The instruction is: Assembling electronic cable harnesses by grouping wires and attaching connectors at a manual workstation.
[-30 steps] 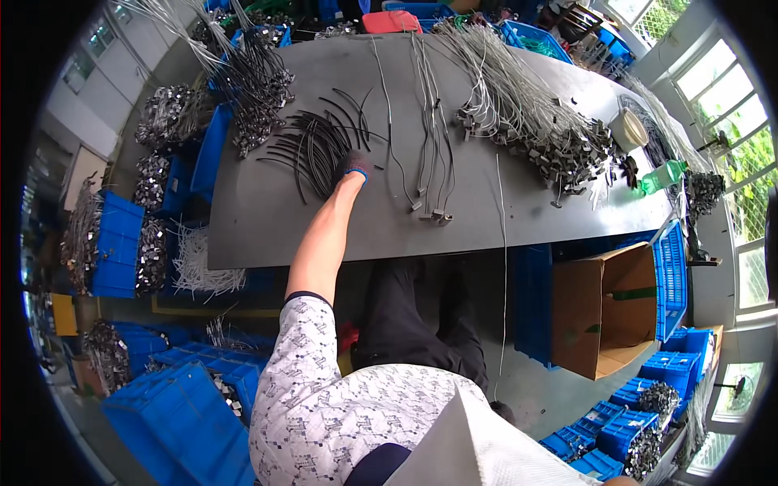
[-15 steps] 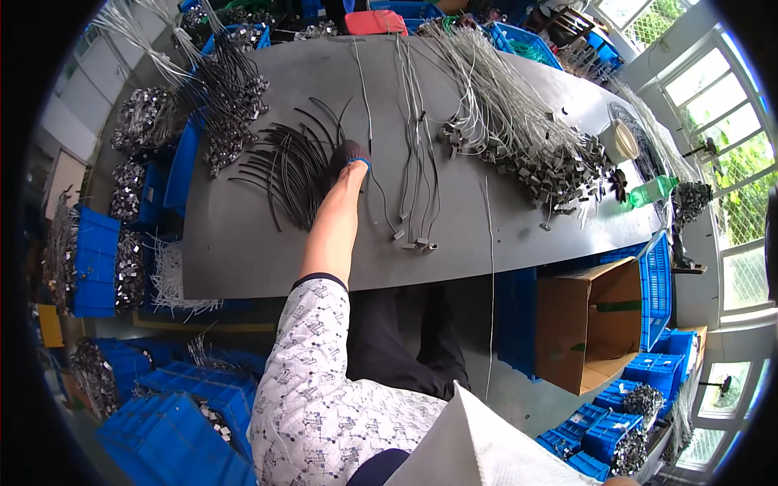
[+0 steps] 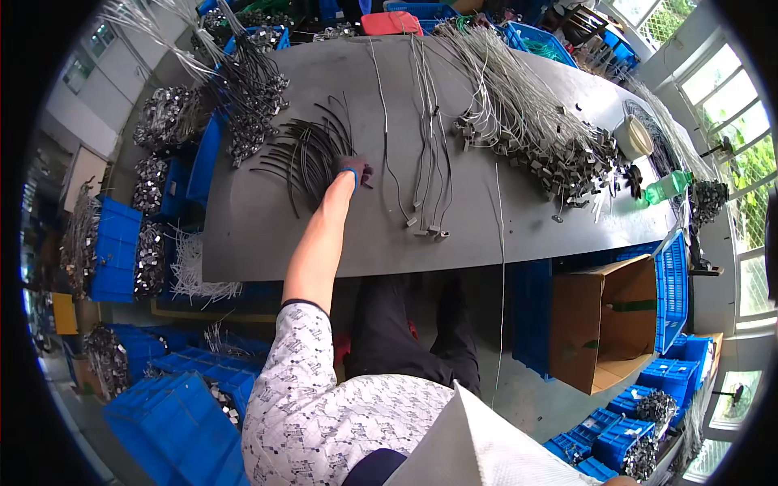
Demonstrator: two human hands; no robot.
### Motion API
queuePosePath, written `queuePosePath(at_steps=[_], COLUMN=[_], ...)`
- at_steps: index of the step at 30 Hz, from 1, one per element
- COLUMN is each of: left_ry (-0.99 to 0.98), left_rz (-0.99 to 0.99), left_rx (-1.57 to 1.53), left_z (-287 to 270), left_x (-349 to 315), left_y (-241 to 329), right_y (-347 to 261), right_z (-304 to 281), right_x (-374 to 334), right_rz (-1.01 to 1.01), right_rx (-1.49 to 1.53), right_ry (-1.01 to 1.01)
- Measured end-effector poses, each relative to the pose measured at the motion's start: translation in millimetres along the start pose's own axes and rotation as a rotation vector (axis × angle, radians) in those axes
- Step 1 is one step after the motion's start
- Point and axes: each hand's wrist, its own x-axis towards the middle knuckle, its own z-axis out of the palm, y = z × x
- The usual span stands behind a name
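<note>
My left hand point(image 3: 352, 168), in a dark reddish glove with a blue cuff, is at the right edge of a fanned pile of black tubes point(image 3: 312, 150) on the grey table point(image 3: 267, 251). Its fingers look curled. Whatever they may hold is too small to make out. Just right of it lies a single thin cable point(image 3: 384, 121), pale at the far end and dark nearer me, with a small metal piece at its near end. Beyond that, several similar cables point(image 3: 424, 154) lie side by side. My right hand does not show.
A heap of pale cables with metal ends point(image 3: 559, 154) covers the table's right part, near a green bottle point(image 3: 668, 187) and a cream tub point(image 3: 634, 138). A long wire point(image 3: 500, 235) hangs over the front edge. A cardboard box point(image 3: 604, 324) and blue crates point(image 3: 117, 247) stand around.
My left hand has pulled slightly toward me and turned, so its fingers now show on the right side. The whole view has shifted a little, moving the table rightward in the picture.
</note>
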Motion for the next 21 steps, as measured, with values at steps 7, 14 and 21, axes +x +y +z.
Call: queuePosePath(at_steps=[7,14,21], left_ry=[-0.277,-0.642,-0.439], left_rz=[1.207,0.035,0.143], left_rx=[0.424,-0.311,-0.625], left_z=[33,208,230], left_x=[-159,-300,-359], left_y=[-66,-161,-123], right_y=[-30,-33,60], right_z=[-20,-27,61], right_x=[-17,-44,-57], right_rz=[0.082,0.068,0.023], right_rx=[0.024,0.114,0.086], right_ry=[0.090,0.224,0.012])
